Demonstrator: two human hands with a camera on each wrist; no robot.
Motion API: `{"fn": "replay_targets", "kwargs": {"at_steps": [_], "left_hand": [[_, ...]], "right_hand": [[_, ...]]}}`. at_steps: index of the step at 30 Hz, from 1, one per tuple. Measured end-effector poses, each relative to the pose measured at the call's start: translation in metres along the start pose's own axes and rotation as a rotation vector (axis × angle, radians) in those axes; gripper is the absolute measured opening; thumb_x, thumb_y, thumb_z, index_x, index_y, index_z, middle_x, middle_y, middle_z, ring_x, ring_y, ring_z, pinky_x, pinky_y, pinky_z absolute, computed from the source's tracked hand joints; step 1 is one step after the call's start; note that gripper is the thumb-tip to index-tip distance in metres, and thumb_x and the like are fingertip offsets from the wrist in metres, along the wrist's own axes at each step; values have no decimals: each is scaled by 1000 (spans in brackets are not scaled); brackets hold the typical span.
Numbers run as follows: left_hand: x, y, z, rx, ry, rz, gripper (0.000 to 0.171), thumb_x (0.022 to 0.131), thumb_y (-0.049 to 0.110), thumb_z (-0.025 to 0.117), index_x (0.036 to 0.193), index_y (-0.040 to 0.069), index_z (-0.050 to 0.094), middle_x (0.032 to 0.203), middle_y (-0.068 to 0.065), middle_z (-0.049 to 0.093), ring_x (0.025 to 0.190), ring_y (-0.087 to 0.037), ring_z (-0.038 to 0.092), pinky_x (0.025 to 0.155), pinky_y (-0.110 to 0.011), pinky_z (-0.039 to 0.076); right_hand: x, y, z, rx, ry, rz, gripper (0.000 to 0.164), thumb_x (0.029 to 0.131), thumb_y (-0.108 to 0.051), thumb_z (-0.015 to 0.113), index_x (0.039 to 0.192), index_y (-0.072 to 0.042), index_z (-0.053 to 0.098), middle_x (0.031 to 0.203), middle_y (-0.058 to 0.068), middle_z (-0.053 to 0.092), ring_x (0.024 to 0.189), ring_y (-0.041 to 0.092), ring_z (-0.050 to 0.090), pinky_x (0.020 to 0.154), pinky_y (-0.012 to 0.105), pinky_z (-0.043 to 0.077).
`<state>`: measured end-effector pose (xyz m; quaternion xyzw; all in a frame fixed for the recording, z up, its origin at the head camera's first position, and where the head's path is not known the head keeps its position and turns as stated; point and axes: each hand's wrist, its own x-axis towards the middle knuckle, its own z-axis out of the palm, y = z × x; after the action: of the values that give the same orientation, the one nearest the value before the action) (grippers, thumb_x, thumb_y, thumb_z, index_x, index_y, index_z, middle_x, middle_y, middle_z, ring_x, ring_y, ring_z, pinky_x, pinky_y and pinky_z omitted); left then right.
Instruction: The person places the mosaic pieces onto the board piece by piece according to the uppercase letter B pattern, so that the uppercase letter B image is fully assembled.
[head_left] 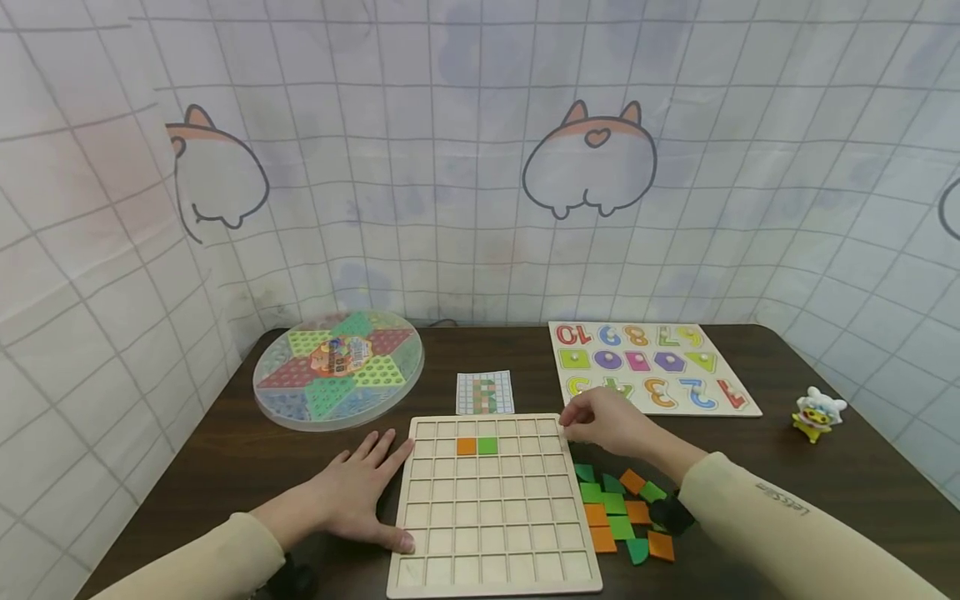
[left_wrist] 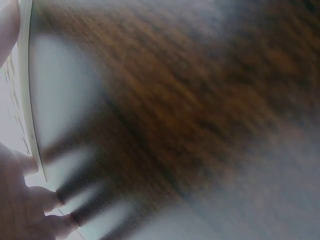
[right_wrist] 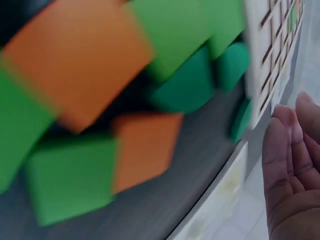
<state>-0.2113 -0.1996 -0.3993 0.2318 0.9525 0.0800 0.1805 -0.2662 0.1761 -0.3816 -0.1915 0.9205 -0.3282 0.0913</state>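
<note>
A wooden grid board [head_left: 480,517] lies on the table, with an orange square tile [head_left: 467,447] and a green square tile [head_left: 487,446] side by side in its second row. The left hand [head_left: 356,492] rests along the board's left side, fingers spread and thumb on the lower left edge. At the upper right corner of the board is the right hand [head_left: 611,423], its thumb and fingertips close together. Nothing shows between these fingers [right_wrist: 277,150] in the right wrist view; whether they touch the corner is unclear. Loose green and orange tiles [head_left: 621,527] lie beside the board, under the right forearm.
A small pattern card [head_left: 484,392] lies just behind the board. A round Chinese checkers board [head_left: 339,371] is at the back left. At the back right lies a number puzzle board [head_left: 645,367], partly behind the right hand. A small toy figure [head_left: 817,414] stands near the right edge.
</note>
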Motion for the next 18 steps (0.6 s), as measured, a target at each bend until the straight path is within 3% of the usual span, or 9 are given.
{"fn": "replay_targets", "kwargs": {"at_steps": [6,9,18], "left_hand": [[0,-1,1,0,4,5,126,74,78,74,164,9,19,169,-26,16,155,-50,16,111,-76,28],[1,-2,2,3,5,6,126,74,78,73,165,9,19,169,-26,15,155,-50,17,111,-76,28],[2,-2,2,11,7,7,126,74,77,73,164,9,19,169,-26,16,155,-51,17,110,-76,28]], "right_hand": [[-16,19,-4,-12,-107,17,4,91,-11,77,93,-8,75,81,-2,71,71,12,60,68,29,53],[-20,22,-1,-30,-151,-13,8,89,-14,80,91,-9,75,78,-5,70,69,10,59,67,26,52],[-21,18,2,-89,-161,-41,9,88,-11,80,89,-9,71,78,-5,68,69,8,57,67,23,52]]}}
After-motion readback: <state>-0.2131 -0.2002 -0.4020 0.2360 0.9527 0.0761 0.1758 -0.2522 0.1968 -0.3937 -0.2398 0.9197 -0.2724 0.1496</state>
